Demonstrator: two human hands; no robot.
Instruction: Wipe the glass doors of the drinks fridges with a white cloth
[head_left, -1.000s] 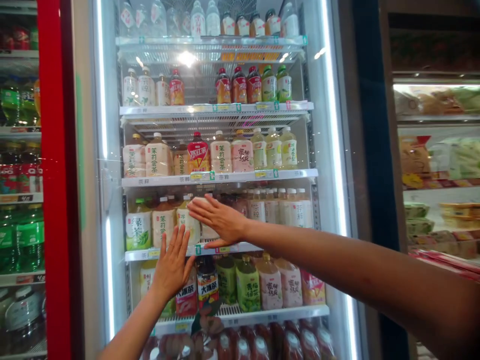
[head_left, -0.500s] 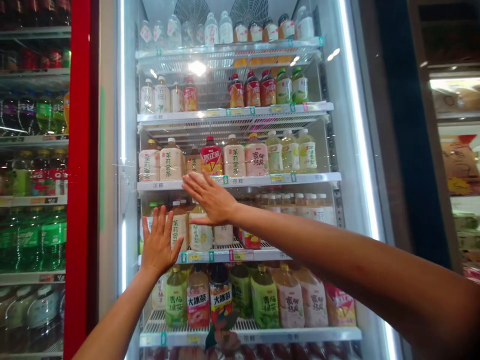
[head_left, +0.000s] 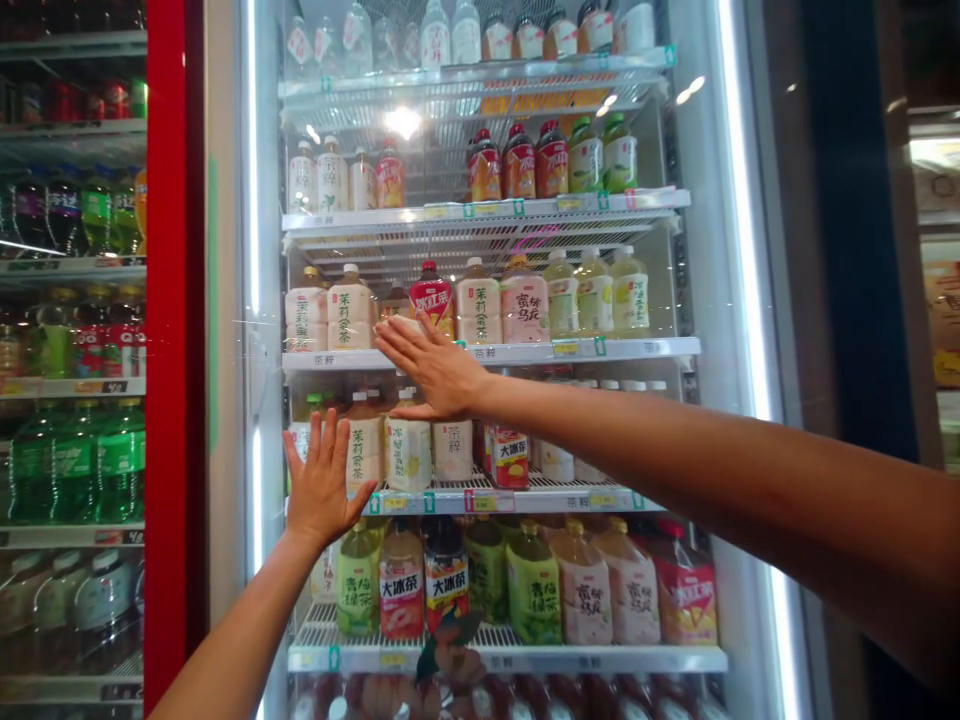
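Observation:
Both my hands lie flat on the glass door [head_left: 697, 280] of a lit drinks fridge. My left hand [head_left: 321, 482] is open, fingers spread upward, low on the left part of the glass in front of pale tea bottles [head_left: 365, 440]. My right hand [head_left: 435, 366] is open too, fingers stretched to the left, over the edge of the third shelf [head_left: 570, 349]. A red-labelled bottle [head_left: 433, 297] stands just above its fingertips. Neither hand holds anything.
The fridge holds several wire shelves of bottled teas and juices. A red pillar [head_left: 166, 340] stands on the left, with another cooler of green and dark soda bottles [head_left: 67, 460] beyond it. A dark frame [head_left: 847, 300] and further shelving sit to the right.
Both hands have slid leftward along the glass, staying flat and open. More of the shelves on the right shows, and the view has shifted.

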